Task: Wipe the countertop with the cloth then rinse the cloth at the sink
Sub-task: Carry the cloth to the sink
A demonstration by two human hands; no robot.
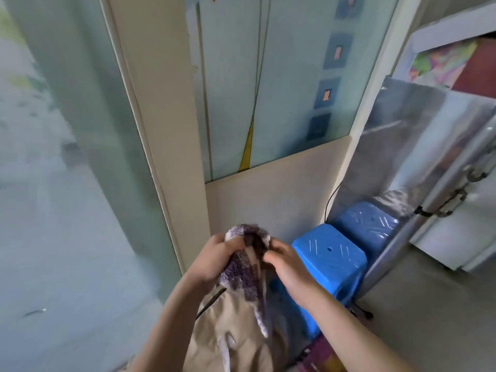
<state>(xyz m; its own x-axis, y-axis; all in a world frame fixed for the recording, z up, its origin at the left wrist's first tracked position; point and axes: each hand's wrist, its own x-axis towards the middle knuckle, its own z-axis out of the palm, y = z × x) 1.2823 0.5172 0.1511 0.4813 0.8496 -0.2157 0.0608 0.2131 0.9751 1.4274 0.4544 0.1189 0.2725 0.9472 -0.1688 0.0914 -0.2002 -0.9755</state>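
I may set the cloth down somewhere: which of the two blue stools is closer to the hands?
The front blue stool, just beside the right hand gripping the cloth; the other blue stool stands behind it, farther back.

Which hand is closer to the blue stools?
Right. The right hand holds the cloth on the side next to the stools; the left hand grips the cloth's other side, farther from them.

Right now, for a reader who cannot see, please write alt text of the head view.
The left hand and right hand grip a bunched purple-checked cloth before a cream wall panel. Two blue stools stand at the right.
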